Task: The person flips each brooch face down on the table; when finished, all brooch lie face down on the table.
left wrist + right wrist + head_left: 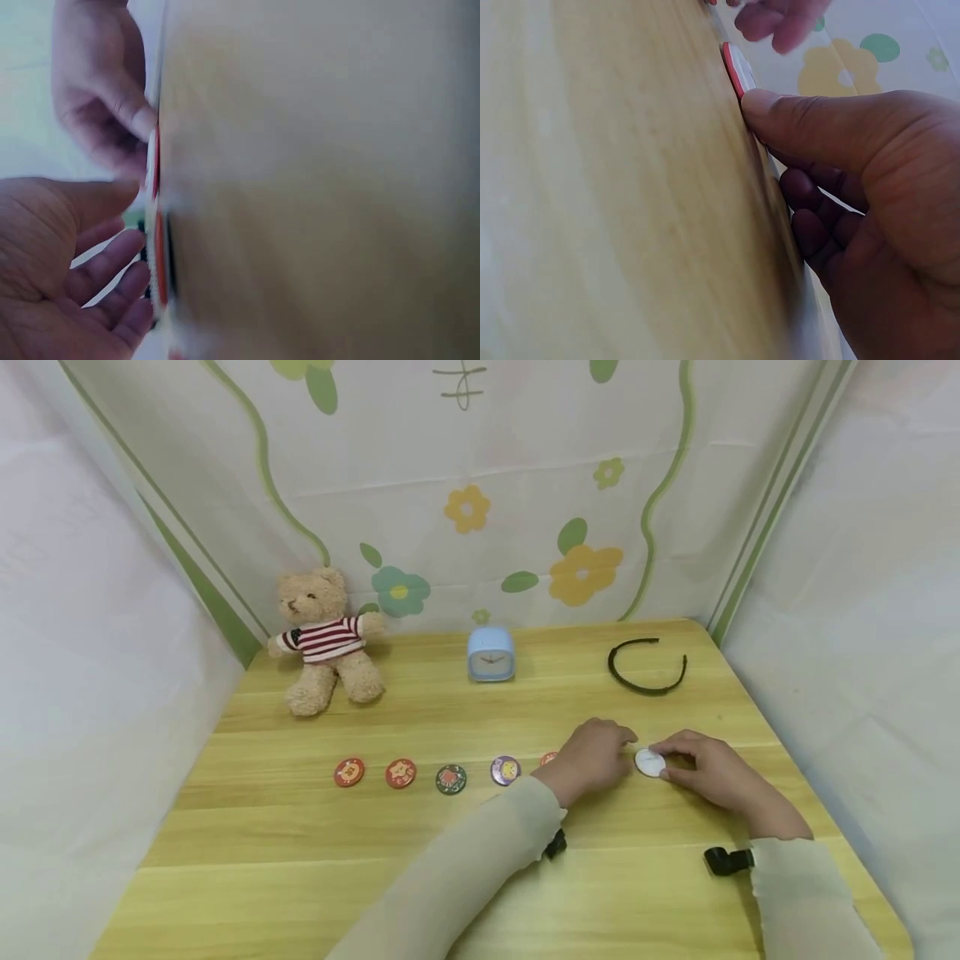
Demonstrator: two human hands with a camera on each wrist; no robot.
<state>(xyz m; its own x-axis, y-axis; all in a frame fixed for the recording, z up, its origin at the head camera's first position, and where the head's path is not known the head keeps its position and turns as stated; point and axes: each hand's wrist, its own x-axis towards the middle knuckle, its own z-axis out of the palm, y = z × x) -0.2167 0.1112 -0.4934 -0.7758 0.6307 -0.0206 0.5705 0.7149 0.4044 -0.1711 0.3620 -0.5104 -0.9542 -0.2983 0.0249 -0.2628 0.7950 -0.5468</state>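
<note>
My right hand (708,770) pinches a round badge (650,763) by its right edge, between thumb and fingers. White side up, the badge shows a red rim (733,71) in the right wrist view, low at the tabletop. My left hand (594,760) is just left of it, fingers relaxed and holding nothing. In the left wrist view, the left thumb and fingers (112,259) are spread apart beside an orange-edged disc (160,259). A red badge (549,758) is partly hidden behind the left hand in the head view.
Leftward in a row lie a purple badge (506,770), a dark green one (451,779) and two red ones, one with a star (401,773). Behind them are a teddy bear (326,643), a blue clock (491,655) and a black headband (647,670). Fabric walls enclose the wooden table (300,877).
</note>
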